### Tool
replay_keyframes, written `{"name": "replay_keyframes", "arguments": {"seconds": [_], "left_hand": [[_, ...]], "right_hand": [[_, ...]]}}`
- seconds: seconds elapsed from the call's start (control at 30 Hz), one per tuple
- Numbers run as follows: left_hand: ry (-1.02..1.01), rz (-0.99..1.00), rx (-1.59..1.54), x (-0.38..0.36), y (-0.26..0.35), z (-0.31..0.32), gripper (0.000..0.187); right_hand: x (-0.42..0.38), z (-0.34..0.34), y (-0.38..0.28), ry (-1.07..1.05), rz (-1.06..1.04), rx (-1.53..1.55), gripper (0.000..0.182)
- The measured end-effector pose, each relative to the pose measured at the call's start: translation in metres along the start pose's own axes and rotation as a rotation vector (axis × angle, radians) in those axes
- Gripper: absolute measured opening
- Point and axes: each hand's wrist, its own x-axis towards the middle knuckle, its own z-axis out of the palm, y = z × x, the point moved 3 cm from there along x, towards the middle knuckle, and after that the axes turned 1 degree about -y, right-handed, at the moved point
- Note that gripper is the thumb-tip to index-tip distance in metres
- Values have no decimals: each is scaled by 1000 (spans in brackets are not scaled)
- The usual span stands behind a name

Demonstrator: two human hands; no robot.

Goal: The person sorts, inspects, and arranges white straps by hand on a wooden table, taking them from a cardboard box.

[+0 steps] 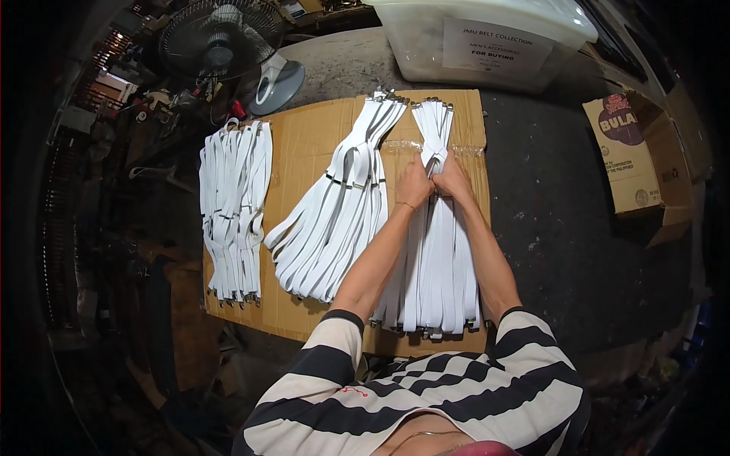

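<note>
**Both hands pinch the right belt bundle**

Head view: my left hand [414, 185] and right hand [454, 180] close together on the right white belt bundle [437, 258], mid-length, on the cardboard sheet [304, 144]; two other bundles lie left.

Belts [437, 258]: white, smooth, slight sheen, looks like faux leather or plastic-coated strap; can't tell which. Small metal ends at the near tips of the left stack [234, 205], dull silver. Cardboard [304, 144]: brown corrugated, matt, clear glossy tape strip across the seam. Table [563, 205]: dark, rough, speckled, matt, stone- or concrete-like. Bin [487, 38]: translucent plastic, smooth, semi-gloss, with a matt white paper label. Box [635, 152]: brown cardboard, printed, matt. Fan [220, 38]: dark wire grille, glossy white plastic base. Sleeves [525, 357]: striped knit cloth, soft and matt. Left hand [413, 185] and right hand [454, 181]: bare skin on the belts.
</note>
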Motion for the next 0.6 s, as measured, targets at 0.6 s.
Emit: {"name": "replay_keyframes", "arguments": {"seconds": [0.6], "left_hand": [[-76,32,87,-4,-2,-1,73]], "right_hand": [[-22,4,-8,146,-95,-10,79]]}}
